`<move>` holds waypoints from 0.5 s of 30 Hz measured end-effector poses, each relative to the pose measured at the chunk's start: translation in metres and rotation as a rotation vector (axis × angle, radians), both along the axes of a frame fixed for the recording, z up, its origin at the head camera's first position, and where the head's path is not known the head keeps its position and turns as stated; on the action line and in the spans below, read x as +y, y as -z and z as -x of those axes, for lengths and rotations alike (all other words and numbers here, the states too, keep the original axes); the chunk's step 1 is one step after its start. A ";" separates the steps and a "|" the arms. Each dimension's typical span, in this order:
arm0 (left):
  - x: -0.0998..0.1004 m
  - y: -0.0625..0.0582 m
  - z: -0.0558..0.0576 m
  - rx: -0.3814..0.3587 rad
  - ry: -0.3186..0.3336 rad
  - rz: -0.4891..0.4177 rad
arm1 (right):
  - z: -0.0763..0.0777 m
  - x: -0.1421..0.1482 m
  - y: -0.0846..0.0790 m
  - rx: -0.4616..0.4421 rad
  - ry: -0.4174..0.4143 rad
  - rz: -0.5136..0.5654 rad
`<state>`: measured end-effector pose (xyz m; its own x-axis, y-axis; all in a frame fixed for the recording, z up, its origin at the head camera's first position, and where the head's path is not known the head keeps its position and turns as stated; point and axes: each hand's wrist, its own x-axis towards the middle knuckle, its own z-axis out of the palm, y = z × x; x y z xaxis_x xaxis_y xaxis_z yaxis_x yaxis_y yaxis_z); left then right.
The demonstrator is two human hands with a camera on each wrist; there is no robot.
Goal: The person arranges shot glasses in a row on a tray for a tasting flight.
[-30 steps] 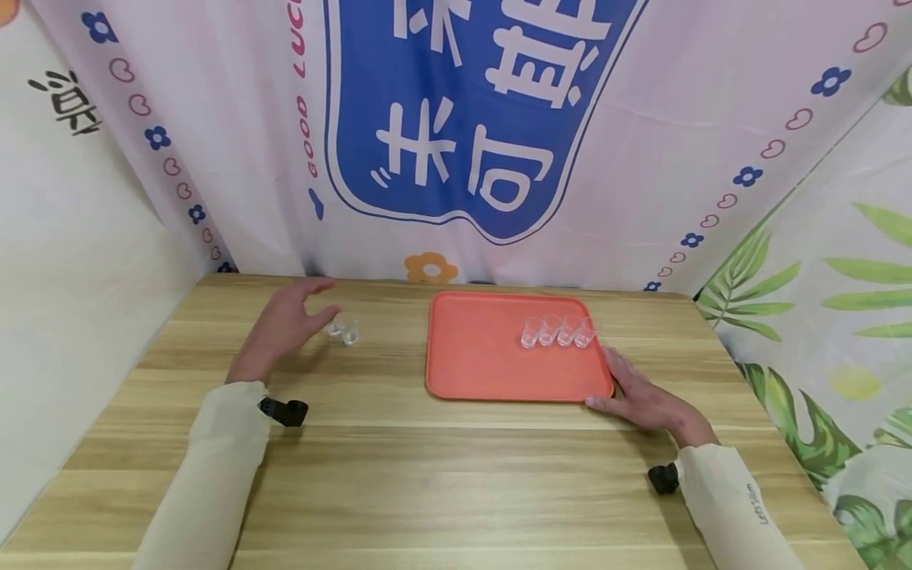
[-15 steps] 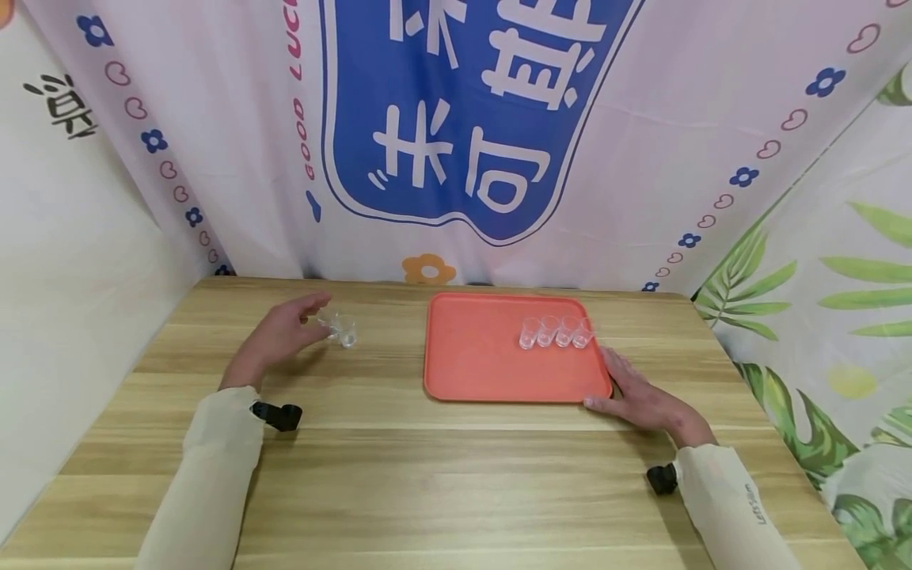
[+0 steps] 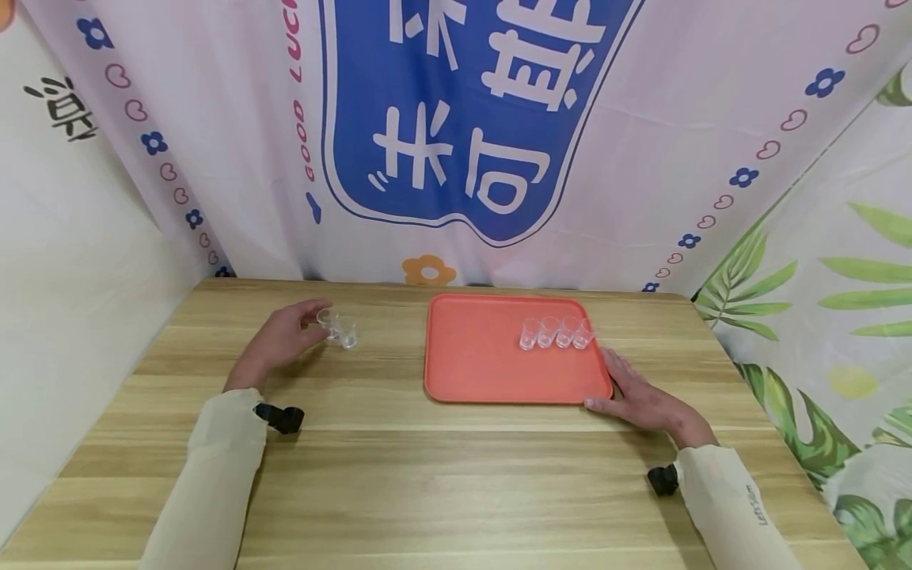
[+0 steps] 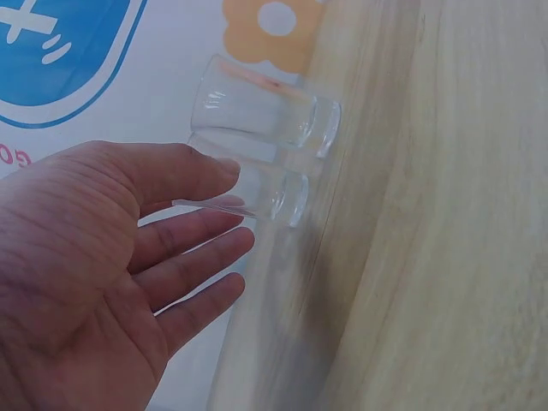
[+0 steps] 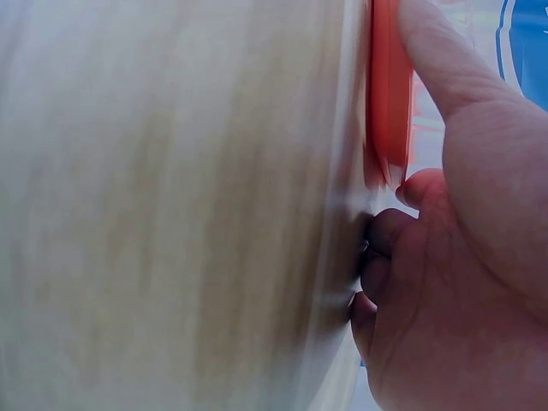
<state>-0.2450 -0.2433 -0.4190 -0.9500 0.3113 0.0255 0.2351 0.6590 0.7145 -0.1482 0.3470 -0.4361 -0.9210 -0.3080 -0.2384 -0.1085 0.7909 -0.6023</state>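
Note:
My left hand [image 3: 285,332] pinches a clear shot glass [image 4: 257,184] between thumb and index finger, while its other fingers stay extended. A second shot glass [image 3: 347,334] stands upright just to the right of it, almost touching. On the right side of the red tray [image 3: 470,372], several more shot glasses [image 3: 546,332] stand in a tight row. My right hand [image 3: 637,396] rests at the tray's near right corner. Its thumb [image 5: 445,60] lies against the front side and its fingers lie along the right edge; some fingertips are down at the tabletop.
The wooden table [image 3: 427,491] runs back to a printed curtain [image 3: 249,158] with a blue panel. Side hangings [image 3: 841,261] border the table. Black wrist cameras [image 3: 285,418] sit on both sleeves.
My left hand has lowered slightly, and its thumb and index finger have closed on the left shot glass. The right hand and the tray stay put.

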 end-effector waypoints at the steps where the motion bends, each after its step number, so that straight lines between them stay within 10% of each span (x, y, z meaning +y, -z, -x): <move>1: 0.000 0.001 0.001 0.003 -0.004 0.000 | 0.000 0.000 0.000 0.000 0.000 0.001; 15: 0.001 0.004 0.001 0.025 -0.036 0.010 | 0.002 0.000 0.002 0.001 -0.002 0.008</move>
<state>-0.2455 -0.2419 -0.4225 -0.9596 0.2777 0.0460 0.2288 0.6743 0.7021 -0.1497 0.3473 -0.4381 -0.9206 -0.3117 -0.2353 -0.1107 0.7860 -0.6082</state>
